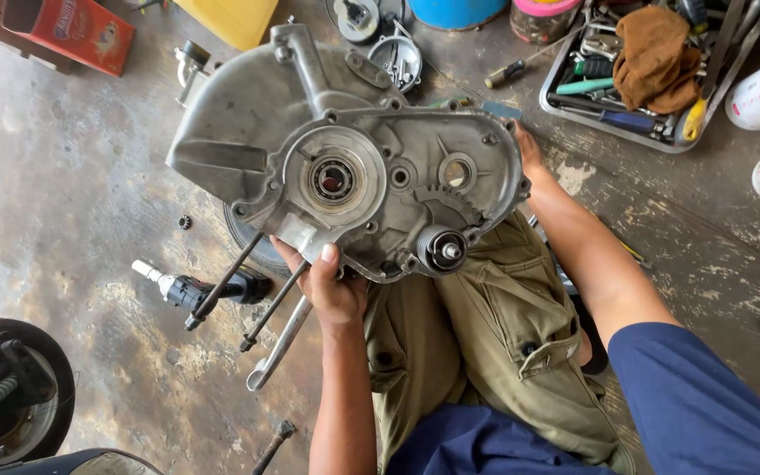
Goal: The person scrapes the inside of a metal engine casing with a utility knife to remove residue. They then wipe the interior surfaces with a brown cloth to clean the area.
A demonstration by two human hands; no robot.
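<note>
- The person holds a grey metal engine case (371, 167) up over the lap, between both hands, its inner face turned to the camera.
- The left hand (332, 290) is closed on the lower edge of the case, thumb on top, beside the two long studs (248, 295) that stick out down and to the left.
- The right hand (529, 163) grips the far right edge; only the wrist and part of the palm show, the fingers are hidden behind the case.
- In the case, above the left hand, sits a round bearing (333, 179); a small shaft (442, 250) sits to the right of this hand.
- I judge the step as turning and inspecting the case; the next move needs a firm two-hand hold, because the part looks heavy.
- A wrench (279, 346) lies on the floor just below the left hand, and a tool tray (573, 110) stands beyond the right hand.
</note>
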